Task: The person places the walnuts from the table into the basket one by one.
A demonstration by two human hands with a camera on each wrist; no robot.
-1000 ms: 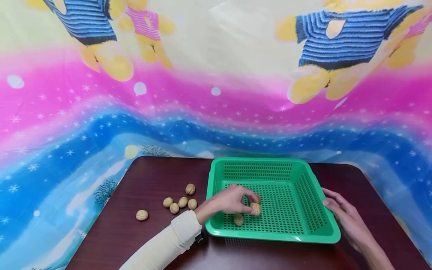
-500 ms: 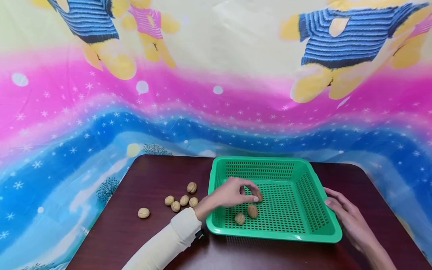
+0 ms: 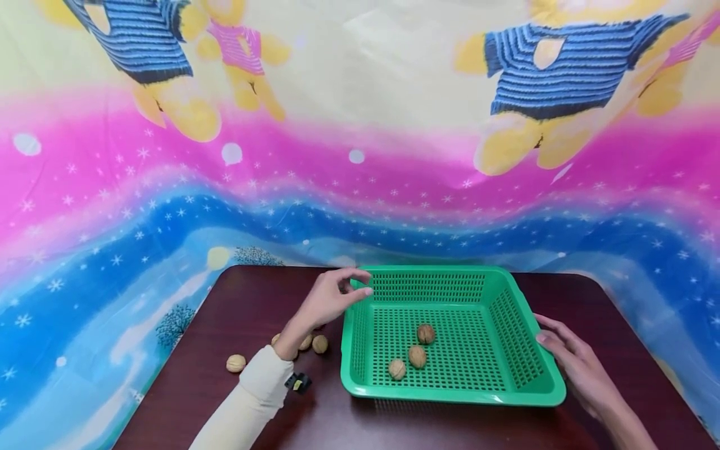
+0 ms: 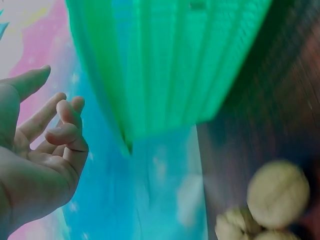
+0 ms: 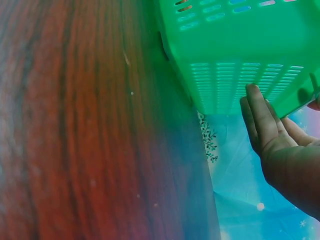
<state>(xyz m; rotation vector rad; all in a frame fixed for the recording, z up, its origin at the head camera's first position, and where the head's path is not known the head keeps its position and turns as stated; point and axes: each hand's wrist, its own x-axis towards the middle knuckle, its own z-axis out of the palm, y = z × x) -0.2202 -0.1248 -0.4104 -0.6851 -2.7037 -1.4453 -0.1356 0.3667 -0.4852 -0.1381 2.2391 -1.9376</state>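
Observation:
A green plastic basket [image 3: 450,397] stands on the dark table, with three walnuts [image 3: 425,334] lying on its mesh floor. Over the basket's left rim, my left hand [image 3: 332,297] hovers with loosely bent fingers and holds nothing. Its wrist hides part of the group of walnuts [image 3: 319,344] on the table; some of them also show below the hand in the left wrist view. On the right side, my right hand [image 3: 576,359] holds the basket's rim, thumb over the edge and fingers [image 5: 262,115] along the outer wall.
A single walnut [image 3: 235,363] lies apart at the left of the wooden table [image 3: 450,431]. Behind the table hangs a printed cloth [image 3: 360,187] with bears and snowflakes. A small black device [image 3: 298,382] sits at the left cuff.
My left hand has let go of a walnut in the basket, then risen and moved left to the rim. Earlier it touched two walnuts there in turn. The right hand stays on the rim.

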